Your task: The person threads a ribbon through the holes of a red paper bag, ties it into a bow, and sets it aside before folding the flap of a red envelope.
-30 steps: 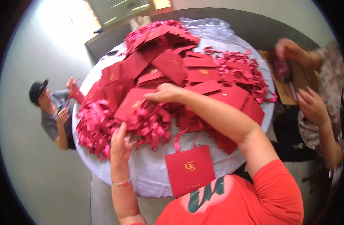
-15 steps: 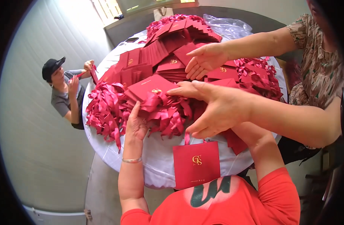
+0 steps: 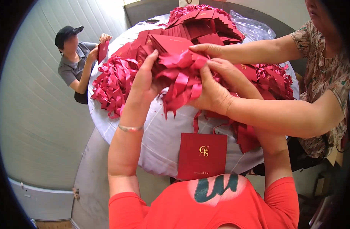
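Note:
A stack of flat red paper gift bags (image 3: pixel 171 45) is lifted above the table, its pink-red ribbon handles (image 3: pixel 180 82) hanging toward me. My left hand (image 3: pixel 146 76) grips the stack's left side, thumb on top. At the right side my right hand (image 3: pixel 230 74) is closed on the stack, partly hidden by a co-worker's forearm. That co-worker's two hands also touch it, one at the far right corner, the other among the ribbons. Closer to me, a single red gift bag (image 3: pixel 203 156) with a gold emblem rests at the table's near edge.
Piles of red bags (image 3: pixel 217 26) and ribbons (image 3: pixel 114 84) cover much of the round white-clothed table (image 3: pixel 156 152). Clear plastic wrap (image 3: pixel 253 26) lies at the back right. Far left, another person holds a red bag (image 3: pixel 103 51). The patterned-sleeved co-worker leans in from the right.
The stack has been raised off the pile and shifted to the right and away from me. The co-worker's hands have come from hovering open to touching it. My view has shifted slightly.

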### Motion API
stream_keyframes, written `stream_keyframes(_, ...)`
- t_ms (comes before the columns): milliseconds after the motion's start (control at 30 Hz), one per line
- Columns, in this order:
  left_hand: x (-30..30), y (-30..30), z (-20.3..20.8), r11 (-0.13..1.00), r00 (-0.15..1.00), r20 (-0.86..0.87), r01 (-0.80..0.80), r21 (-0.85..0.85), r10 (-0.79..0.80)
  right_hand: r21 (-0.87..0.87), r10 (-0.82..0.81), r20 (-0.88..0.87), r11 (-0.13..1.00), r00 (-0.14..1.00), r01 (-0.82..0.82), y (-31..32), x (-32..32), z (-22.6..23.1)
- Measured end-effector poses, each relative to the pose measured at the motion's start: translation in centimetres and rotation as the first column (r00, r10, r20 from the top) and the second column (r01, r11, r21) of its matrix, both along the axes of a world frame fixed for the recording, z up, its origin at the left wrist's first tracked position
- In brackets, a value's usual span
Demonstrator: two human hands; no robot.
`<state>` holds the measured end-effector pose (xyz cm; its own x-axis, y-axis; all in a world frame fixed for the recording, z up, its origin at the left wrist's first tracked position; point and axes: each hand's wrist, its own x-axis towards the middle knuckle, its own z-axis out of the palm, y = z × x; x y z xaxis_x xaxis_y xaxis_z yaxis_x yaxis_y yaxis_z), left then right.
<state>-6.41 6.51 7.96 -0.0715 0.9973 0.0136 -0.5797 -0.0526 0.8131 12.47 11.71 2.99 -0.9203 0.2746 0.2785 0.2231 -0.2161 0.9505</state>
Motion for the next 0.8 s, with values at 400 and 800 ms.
stream_keyframes(400,-0.8,2.3,2.1,0.978,0.978,-0.201,0.096,0.186,-0.058,-0.565,0.458,-0.574,0.380,0.679,-0.733,3.1,9.3,12.1)
stream_keyframes(800,5.3,-8.9,-6.0,0.787,0.006,-1.000,0.617,-0.011,-0.019,-0.035,-0.747,-0.609,0.360,-0.266,-0.932,-7.1,22.1,-4.3)
